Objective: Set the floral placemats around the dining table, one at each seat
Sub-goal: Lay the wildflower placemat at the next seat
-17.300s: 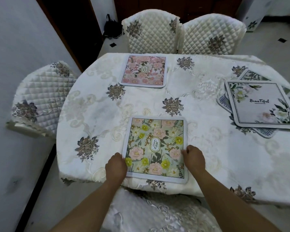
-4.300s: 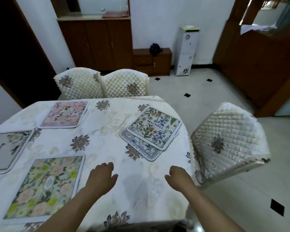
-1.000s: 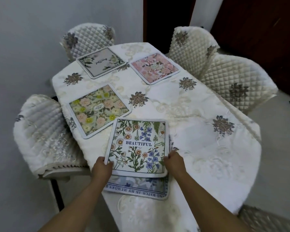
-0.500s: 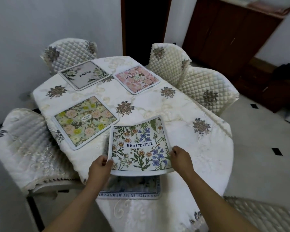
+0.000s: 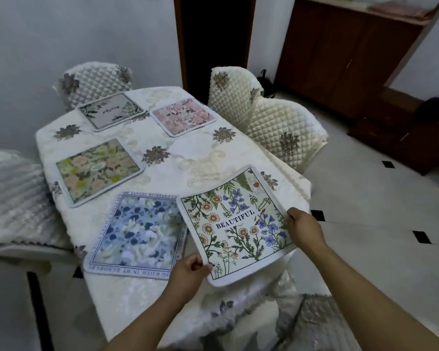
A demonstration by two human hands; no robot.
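Note:
A white placemat printed "BEAUTIFUL" point(image 5: 235, 221) with daisies and blue flowers hangs tilted above the table's near right corner. My left hand point(image 5: 188, 273) grips its near left corner and my right hand point(image 5: 303, 228) grips its right edge. A blue and white placemat point(image 5: 137, 234) lies flat on the tablecloth point(image 5: 185, 148) to the left of it. Farther off lie a yellow and pink placemat point(image 5: 98, 171), a pink one point(image 5: 183, 116) and a grey one point(image 5: 110, 111).
Quilted chairs stand around the table: one at the far end point(image 5: 94, 79), two on the right point(image 5: 284, 127), one on the left point(image 5: 13, 201), one at the near right point(image 5: 312, 323). A dark wooden cabinet point(image 5: 352, 51) stands behind, and tiled floor point(image 5: 380, 224) opens to the right.
The "BEAUTIFUL" placemat has been lifted off the blue one and carried to the right, turning as it went. The blue placemat is now uncovered.

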